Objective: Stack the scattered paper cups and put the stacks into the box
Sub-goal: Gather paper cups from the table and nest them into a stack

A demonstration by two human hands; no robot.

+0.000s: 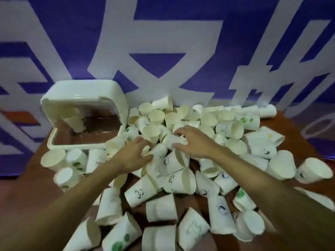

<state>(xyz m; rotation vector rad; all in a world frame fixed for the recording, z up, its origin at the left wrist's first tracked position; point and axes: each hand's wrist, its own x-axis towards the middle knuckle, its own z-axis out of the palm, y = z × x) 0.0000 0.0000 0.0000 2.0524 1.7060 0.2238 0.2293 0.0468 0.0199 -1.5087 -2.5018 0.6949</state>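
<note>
Brown table (299, 136), blue-and-white lettered backdrop (163, 42).

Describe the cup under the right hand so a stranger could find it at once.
Start at the white box at the table's far left, then move right into the heap of paper cups. The cup lies on its side beneath the right hand. It alone has that hand's fingertips on it.
</note>
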